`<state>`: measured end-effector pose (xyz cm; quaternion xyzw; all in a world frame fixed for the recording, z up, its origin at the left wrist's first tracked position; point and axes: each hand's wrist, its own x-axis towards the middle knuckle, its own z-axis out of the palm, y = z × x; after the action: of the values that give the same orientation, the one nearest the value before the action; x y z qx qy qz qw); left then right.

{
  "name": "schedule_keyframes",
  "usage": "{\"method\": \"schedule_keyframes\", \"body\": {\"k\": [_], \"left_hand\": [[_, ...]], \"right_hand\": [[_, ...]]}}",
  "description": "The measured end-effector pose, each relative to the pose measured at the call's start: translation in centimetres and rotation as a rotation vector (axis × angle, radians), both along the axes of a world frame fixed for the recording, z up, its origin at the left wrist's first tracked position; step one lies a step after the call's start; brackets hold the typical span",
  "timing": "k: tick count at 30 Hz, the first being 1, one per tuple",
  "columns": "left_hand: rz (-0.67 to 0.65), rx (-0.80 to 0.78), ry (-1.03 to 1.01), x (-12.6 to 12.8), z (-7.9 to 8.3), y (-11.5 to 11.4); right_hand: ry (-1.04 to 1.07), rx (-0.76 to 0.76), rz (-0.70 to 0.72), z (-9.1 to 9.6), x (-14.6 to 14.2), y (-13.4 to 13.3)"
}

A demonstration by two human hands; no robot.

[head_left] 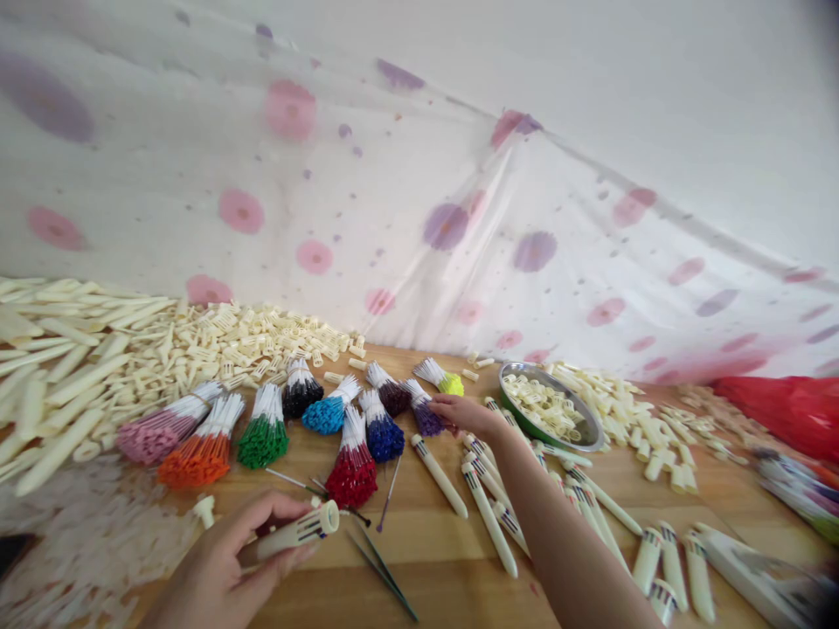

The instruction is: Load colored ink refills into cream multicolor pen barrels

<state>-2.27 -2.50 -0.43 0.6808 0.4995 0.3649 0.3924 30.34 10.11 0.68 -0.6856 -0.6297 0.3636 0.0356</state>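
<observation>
In my left hand (246, 555) is a cream multi-colour pen barrel (298, 533), its slotted, open end tilted up to the right. My right hand (462, 413) reaches forward to the bundle of purple-tipped pen refills (427, 419); its fingers are drawn together at the bundle's right side, and whatever is between them is hidden. Bundles of red refills (350, 467), blue refills (384, 435) and green refills (263, 437) lie between the hands. Tweezers (386, 572) rest on the table right of the barrel. A loose purple refill (389, 494) lies just above them.
Pen bodies with coloured sliders (488, 515) lie under and around my right forearm. Behind it stands a metal bowl (593, 434) of small cream parts. Cream parts are heaped (216, 341) at the back left. Clear plastic pieces (98, 542) cover the left front. A red bag (786, 411) sits far right.
</observation>
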Motion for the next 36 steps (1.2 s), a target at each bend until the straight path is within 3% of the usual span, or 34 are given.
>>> {"method": "schedule_keyframes", "body": {"k": [7, 14, 20, 24, 26, 30, 36], "left_hand": [[-0.011, 0.042, 0.004, -0.1, -0.2, 0.0], [-0.018, 0.038, 0.001, 0.0, -0.5, 0.0], [0.034, 0.028, -0.029, 0.3, 0.2, -0.2], [0.060, 0.041, -0.036, 0.2, 0.2, -0.1], [0.053, 0.065, -0.013, 0.1, 0.1, 0.0], [0.038, 0.234, 0.096, -0.1, 0.0, 0.2], [0.025, 0.397, 0.163, -0.3, -0.4, 0.2]], "right_hand": [[0.161, -0.057, -0.074, -0.7, 0.4, 0.4], [0.307, 0.016, -0.074, -1.3, 0.1, 0.3], [0.520, 0.231, -0.073, -2.0, 0.6, -3.4], [0.571, 0.292, -0.063, -0.4, -0.2, -7.6], [0.634, 0.264, -0.008, 0.8, -1.7, -9.9], [0.940, -0.028, 0.086, 2.1, -5.1, -12.9], [1.164, -0.113, -0.021, 1.8, -6.3, -12.7]]}}
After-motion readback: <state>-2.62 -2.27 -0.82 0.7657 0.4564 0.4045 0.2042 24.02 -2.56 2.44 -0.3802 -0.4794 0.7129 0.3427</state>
